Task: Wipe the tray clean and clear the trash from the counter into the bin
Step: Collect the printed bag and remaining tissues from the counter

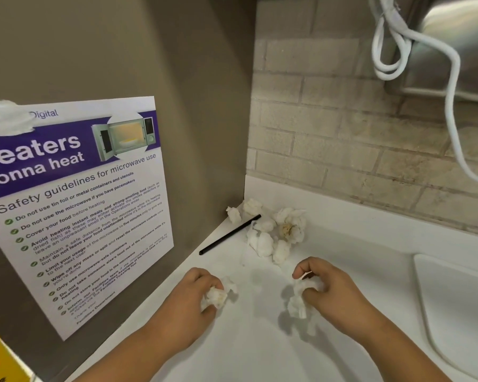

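Note:
Both hands rest low on a white counter [260,340]. My left hand [188,301] is closed around a crumpled white tissue [215,297] with a yellowish stain. My right hand [329,290] grips another crumpled white tissue [298,301] that hangs below its fingers. Beyond the hands, in the corner, lies a pile of several crumpled tissues [273,232], one stained brown. A black straw [229,235] lies diagonally beside the pile, along the left wall. No tray or bin is in view.
A grey panel on the left carries a microwave safety poster [75,205]. A tiled wall [356,139] backs the counter. A sink basin [458,312] sits at the right. A white cable [453,106] hangs from a steel appliance [458,45] at the top right.

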`<state>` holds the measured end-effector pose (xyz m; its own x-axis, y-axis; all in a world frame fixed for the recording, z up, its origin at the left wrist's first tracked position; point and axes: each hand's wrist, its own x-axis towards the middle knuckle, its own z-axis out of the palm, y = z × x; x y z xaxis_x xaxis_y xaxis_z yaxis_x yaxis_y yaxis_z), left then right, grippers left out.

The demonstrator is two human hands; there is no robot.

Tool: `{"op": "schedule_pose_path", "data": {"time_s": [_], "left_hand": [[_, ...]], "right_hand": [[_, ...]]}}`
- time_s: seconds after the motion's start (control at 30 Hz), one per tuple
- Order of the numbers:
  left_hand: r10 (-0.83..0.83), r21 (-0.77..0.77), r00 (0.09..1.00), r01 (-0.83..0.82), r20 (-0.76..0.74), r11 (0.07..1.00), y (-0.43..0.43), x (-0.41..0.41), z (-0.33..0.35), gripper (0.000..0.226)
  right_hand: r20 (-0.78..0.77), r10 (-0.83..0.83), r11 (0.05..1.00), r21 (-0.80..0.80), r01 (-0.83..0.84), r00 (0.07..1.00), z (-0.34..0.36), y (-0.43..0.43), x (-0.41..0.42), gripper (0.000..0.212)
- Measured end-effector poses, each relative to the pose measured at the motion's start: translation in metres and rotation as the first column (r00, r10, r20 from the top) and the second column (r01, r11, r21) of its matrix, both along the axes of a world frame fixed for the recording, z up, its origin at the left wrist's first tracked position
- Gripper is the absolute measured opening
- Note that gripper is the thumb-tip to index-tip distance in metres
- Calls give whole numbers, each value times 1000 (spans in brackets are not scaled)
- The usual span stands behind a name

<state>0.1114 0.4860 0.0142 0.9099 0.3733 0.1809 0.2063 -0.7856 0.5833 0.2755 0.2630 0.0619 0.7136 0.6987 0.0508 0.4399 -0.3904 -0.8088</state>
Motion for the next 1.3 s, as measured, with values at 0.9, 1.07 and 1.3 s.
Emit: {"op": "schedule_pose_path", "data": {"time_s": [0.9,1.07,1.3], "left_hand": [[9,31,998,-7,-69,1000,6,19,-12,59],[23,14,998,-22,-60,1000,4,20,-15,60],[16,-9,998,-17,-56,1000,5,16,-15,61]], "right_hand": [[420,102,974,-226,-5,902,-48,66,48,50],[448,349,779,-627,12,823,-47,69,77,79],[483,373,772,-636,24,792,-51,65,86,46]]}}
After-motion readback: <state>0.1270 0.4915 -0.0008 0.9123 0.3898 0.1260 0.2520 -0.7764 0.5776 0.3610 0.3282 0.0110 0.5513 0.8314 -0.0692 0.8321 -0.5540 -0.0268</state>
